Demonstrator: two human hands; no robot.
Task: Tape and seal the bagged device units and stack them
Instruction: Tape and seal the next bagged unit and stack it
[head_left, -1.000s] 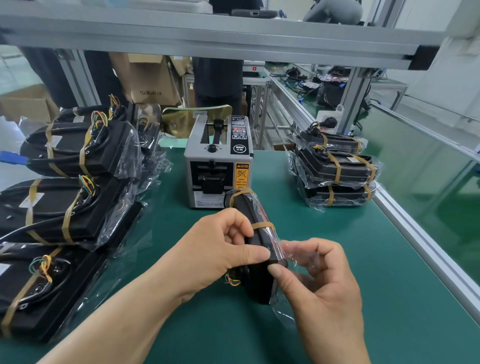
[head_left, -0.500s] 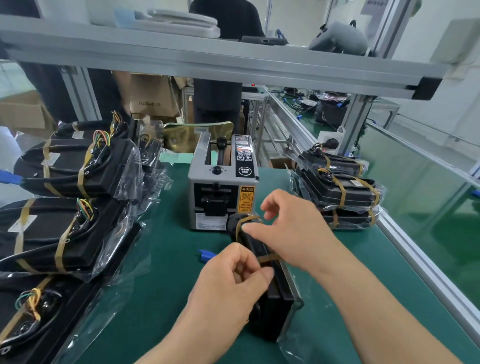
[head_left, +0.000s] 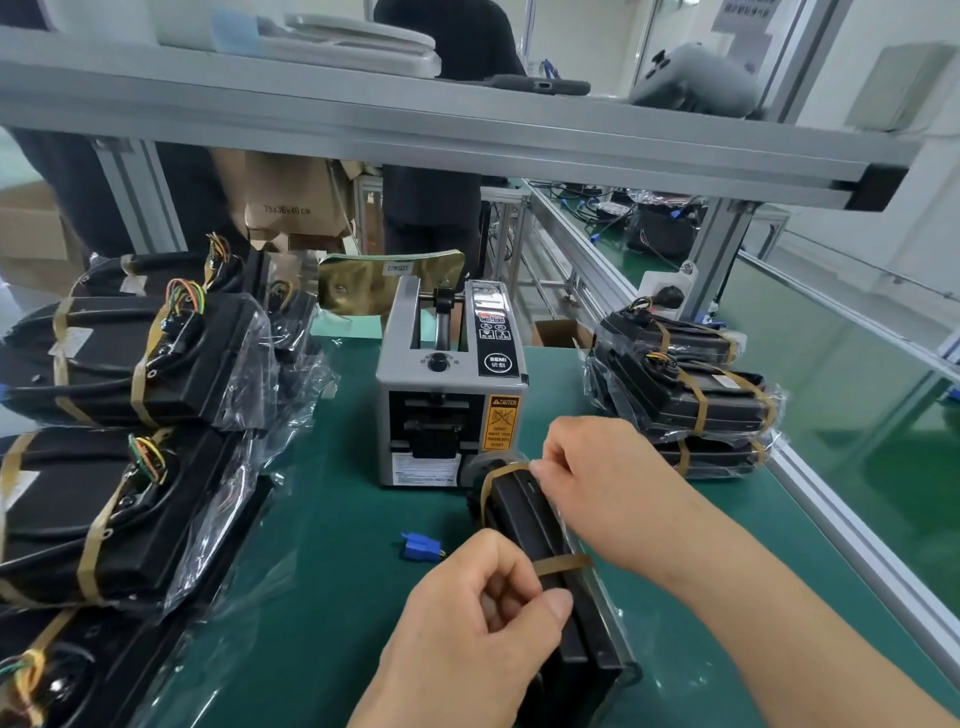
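With the bagged unit (head_left: 524, 522) on edge on the table (head_left: 332, 545), the right hand (head_left: 597, 467) has shifted to the far tape band (head_left: 500, 475), its grip pinching it, while the left hand (head_left: 483, 623) pinches the near band (head_left: 563, 562), so sealing looks nearly done.

Open desk (head_left: 322, 597) strip left of centre — left stack (head_left: 130, 364) and right stack (head_left: 691, 400) hem the sides, tape dispenser (head_left: 447, 415) blocks ahead, blue connector (head_left: 420, 545) lies mid-path.

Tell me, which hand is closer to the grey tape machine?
Right. The right hand is beside the grey tape machine, at the far end of the bagged unit; the left hand holds it nearer the person.
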